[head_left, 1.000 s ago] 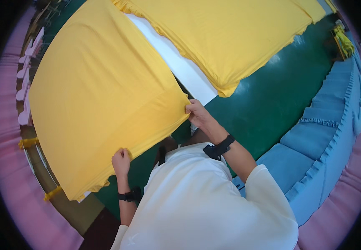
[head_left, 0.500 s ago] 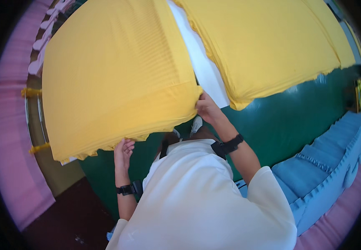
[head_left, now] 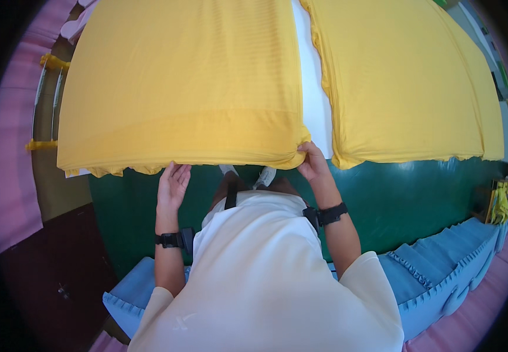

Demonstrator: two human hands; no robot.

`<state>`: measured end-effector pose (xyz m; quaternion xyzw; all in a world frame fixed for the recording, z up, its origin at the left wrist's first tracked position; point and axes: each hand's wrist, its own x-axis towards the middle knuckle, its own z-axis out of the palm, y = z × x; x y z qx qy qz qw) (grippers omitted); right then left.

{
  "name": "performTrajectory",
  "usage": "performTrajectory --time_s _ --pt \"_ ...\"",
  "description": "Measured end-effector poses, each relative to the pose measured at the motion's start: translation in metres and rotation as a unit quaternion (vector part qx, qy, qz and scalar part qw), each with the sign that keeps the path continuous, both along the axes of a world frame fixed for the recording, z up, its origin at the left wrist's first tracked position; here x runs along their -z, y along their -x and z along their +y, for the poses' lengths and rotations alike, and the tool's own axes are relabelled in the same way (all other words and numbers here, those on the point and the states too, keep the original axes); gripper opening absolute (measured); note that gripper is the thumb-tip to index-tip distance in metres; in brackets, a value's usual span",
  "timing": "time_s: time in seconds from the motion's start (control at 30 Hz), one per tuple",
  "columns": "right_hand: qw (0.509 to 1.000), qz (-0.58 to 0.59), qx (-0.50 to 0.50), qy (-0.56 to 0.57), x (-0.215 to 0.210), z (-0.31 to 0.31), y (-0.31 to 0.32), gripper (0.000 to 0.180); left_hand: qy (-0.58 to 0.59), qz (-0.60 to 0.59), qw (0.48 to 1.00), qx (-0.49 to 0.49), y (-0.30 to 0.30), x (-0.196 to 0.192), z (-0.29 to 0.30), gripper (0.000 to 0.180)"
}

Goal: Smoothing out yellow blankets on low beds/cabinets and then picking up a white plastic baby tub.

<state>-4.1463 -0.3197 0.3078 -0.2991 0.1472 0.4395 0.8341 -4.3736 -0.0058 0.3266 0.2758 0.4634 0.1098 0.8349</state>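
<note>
Our right hand pinches the soft yellow stack's near corner; our left hand, open, steadies its limp edge.

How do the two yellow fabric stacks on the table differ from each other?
The left yellow stack is being handled: the right hand grips its near corner and the left hand touches its near edge, while the right yellow stack lies untouched. The left stack's near edge is fairly straight; the right stack's is wavier. Both are the same yellow, lying flat on a white surface.
</note>
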Motion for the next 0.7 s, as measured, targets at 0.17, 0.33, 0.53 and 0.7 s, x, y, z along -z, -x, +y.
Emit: performTrajectory --time_s 0.17,0.33,0.53,0.7 --pt "0.995 0.057 -0.005 -0.077 0.021 0.001 -0.004 0.05 0.035 -0.005 0.998 -0.044 0.001 0.001 0.008 0.037" --pt "0.98 0.116 -0.003 -0.159 0.026 0.011 -0.011 0.046 -0.051 0.023 0.986 -0.157 0.015 0.019 0.021 0.031" --pt "0.976 0.076 -0.021 -0.204 0.022 0.036 -0.027 0.039 -0.197 0.087 0.949 -0.229 0.023 0.015 0.048 0.023" --pt "0.993 0.032 -0.044 -0.102 0.021 0.055 -0.04 0.04 -0.29 0.087 0.922 -0.24 0.025 0.019 0.068 0.024"
